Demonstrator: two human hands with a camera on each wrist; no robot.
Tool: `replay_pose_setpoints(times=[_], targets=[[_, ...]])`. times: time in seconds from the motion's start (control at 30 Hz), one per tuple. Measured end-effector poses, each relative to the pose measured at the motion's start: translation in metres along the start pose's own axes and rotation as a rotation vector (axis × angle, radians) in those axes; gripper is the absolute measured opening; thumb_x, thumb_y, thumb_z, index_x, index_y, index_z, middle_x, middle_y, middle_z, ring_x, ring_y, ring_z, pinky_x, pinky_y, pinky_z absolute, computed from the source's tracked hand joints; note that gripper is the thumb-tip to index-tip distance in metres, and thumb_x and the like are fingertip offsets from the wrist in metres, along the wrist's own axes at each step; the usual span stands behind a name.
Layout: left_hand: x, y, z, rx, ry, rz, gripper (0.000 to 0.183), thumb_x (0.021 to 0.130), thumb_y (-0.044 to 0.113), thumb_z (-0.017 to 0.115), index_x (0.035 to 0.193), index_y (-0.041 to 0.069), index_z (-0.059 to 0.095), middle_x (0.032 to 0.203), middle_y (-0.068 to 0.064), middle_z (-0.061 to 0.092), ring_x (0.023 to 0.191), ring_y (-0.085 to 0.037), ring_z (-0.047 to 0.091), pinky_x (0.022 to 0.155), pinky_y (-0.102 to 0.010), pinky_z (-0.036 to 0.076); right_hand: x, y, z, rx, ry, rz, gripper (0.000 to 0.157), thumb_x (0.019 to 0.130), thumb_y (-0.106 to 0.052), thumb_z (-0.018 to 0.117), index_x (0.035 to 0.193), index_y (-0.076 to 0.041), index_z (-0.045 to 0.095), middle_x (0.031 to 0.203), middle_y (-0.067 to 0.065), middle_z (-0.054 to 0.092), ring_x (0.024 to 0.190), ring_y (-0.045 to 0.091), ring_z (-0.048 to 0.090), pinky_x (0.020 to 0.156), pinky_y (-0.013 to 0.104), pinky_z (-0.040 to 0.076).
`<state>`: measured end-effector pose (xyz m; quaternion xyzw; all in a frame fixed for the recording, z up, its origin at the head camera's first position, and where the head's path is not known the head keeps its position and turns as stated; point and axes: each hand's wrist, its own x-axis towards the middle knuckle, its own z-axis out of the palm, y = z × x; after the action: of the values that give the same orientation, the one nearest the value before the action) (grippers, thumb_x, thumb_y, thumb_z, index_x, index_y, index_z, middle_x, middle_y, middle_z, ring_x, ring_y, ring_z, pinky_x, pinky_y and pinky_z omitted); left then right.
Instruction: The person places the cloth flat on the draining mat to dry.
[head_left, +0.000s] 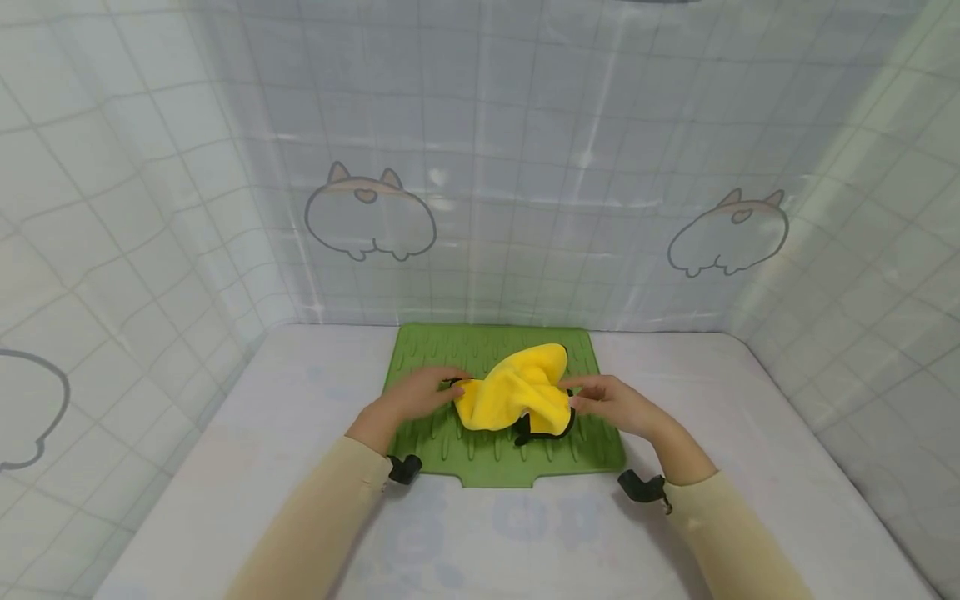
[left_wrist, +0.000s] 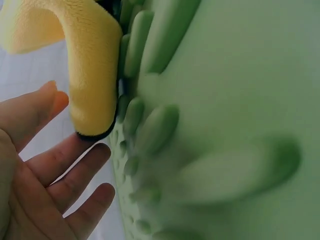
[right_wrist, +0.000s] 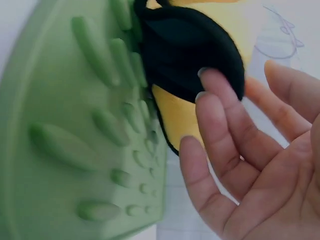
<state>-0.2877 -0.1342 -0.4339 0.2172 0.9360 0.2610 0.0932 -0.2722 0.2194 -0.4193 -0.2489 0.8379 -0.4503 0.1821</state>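
A crumpled yellow cloth (head_left: 517, 392) with a black border and a dark underside lies on a green ridged mat (head_left: 465, 454). At its left end is my left hand (head_left: 420, 393), its fingers reaching under the black edge. In the left wrist view the thumb (left_wrist: 55, 102) stands beside the plush cloth (left_wrist: 95, 75), apart from the fingers. My right hand (head_left: 618, 404) is at the cloth's right end. The right wrist view shows its fingertips (right_wrist: 212, 85) against the dark underside (right_wrist: 185, 50), with the thumb held away.
The mat rests on a white table (head_left: 315, 367) and has a tab at its near edge. Behind stands a white grid-patterned curtain (head_left: 525, 167) with cartoon animal outlines, and similar sheets hang at both sides. Small black devices (head_left: 641, 486) sit at both wrists.
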Motion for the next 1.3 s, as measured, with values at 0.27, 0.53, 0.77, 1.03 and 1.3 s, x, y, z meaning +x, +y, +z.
replay_pose_setpoints(times=[0.27,0.53,0.77,1.03,1.3], targets=[[0.001,0.006,0.004,-0.072,-0.038,0.019,0.028,0.094,0.029,0.054,0.120,0.024,0.062,0.124,0.006,0.057,0.120,-0.021,0.048,0.097,-0.041,0.040,0.007,0.008,0.010,0.054,-0.010,-0.015,0.033,0.089,-0.026,0.061,0.122,-0.022,0.060,0.120,0.000,0.060,0.104,0.021,0.055,0.088,0.036,0.047],[-0.003,0.002,0.001,-0.163,0.055,-0.030,0.023,0.093,0.024,0.056,0.114,0.026,0.065,0.119,0.007,0.059,0.117,-0.020,0.049,0.094,-0.039,0.043,0.008,0.009,0.006,-0.007,0.107,-0.012,0.028,0.087,-0.030,0.063,0.115,-0.024,0.066,0.105,-0.002,0.065,0.088,0.022,0.057,0.077,0.042,0.050],[-0.017,-0.007,-0.011,-0.248,0.124,-0.084,0.021,0.093,0.031,0.056,0.113,0.032,0.063,0.119,0.009,0.057,0.108,-0.018,0.053,0.087,-0.040,0.047,0.002,0.003,-0.007,0.005,0.235,-0.052,0.030,0.086,-0.028,0.065,0.116,-0.022,0.065,0.115,0.000,0.062,0.089,0.019,0.061,0.081,0.048,0.049],[-0.030,-0.014,-0.025,-0.340,0.252,-0.086,0.022,0.092,0.038,0.054,0.113,0.035,0.061,0.118,0.010,0.055,0.102,-0.017,0.053,0.080,-0.037,0.048,-0.004,-0.004,-0.020,0.023,0.382,-0.020,0.035,0.086,-0.036,0.064,0.117,-0.022,0.063,0.117,0.000,0.061,0.092,0.020,0.061,0.085,0.042,0.047],[-0.040,-0.016,-0.032,-0.334,0.394,-0.101,0.027,0.093,0.039,0.053,0.117,0.031,0.060,0.119,0.006,0.053,0.092,-0.019,0.053,0.070,-0.034,0.048,-0.005,-0.006,-0.027,0.057,0.427,0.048,0.039,0.085,-0.039,0.064,0.119,-0.021,0.062,0.120,-0.001,0.060,0.097,0.021,0.060,0.089,0.043,0.046]])
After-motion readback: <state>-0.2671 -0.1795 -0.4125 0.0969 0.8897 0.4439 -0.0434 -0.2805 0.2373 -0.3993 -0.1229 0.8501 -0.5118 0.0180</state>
